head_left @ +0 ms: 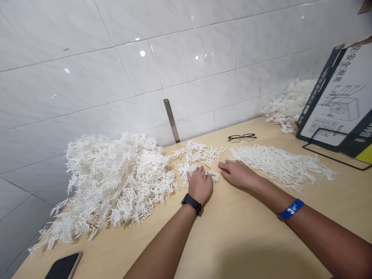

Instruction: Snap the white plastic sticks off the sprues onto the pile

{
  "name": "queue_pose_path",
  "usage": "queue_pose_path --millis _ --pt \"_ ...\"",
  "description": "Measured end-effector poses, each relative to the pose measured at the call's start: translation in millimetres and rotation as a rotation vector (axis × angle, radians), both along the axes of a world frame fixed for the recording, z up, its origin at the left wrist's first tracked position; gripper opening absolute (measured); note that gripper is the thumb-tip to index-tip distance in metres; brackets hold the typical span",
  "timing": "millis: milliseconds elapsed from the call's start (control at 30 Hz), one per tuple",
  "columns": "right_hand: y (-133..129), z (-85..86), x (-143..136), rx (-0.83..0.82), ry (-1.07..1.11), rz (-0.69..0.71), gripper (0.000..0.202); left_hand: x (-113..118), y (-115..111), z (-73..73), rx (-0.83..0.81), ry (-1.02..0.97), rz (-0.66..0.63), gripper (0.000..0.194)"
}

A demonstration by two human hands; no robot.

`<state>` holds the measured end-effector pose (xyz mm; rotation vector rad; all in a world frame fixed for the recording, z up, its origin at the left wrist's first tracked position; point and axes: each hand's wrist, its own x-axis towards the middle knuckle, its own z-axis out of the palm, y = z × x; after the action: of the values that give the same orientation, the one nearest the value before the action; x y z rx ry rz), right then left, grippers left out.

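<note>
Behind, a glossy wall of marbled white tiles (203, 58); below, a pale wood-coloured worktop (247, 217). At left, a tall heap of thin white strands (116, 178), well apart from a flatter, aligned layer of white strands (279, 162) at right, perhaps against mixing. Between, a loose white clump (192, 155); beside it, right hand (238, 173), fingers extended, nothing visibly held; left hand (201, 184), fingers bent among strands, grip impossible to tell.

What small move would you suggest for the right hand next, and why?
I would probably have the right hand pick a little from the small clump: the left hand is at that clump, and the right hand's fingers lie close to it, with the flat pile on their other side.
</note>
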<state>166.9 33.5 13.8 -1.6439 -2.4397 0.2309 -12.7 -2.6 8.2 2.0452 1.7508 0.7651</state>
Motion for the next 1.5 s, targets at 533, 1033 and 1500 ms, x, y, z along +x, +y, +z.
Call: queue_pose_path --millis 533,1033,1500 --pt "12 -17.8 4 0.034 0.14 -0.113 0.058 2 0 0.3 0.021 0.011 0.002 0.031" --pt "3 -16.0 -10 -0.047 0.654 0.017 0.031 -3 3 -2.1 0.06 -0.142 0.038 0.022" --pt "-1 -14.0 -11 -0.122 0.661 0.18 0.027 -2 7 -3.5 0.042 -0.143 0.045 0.026"
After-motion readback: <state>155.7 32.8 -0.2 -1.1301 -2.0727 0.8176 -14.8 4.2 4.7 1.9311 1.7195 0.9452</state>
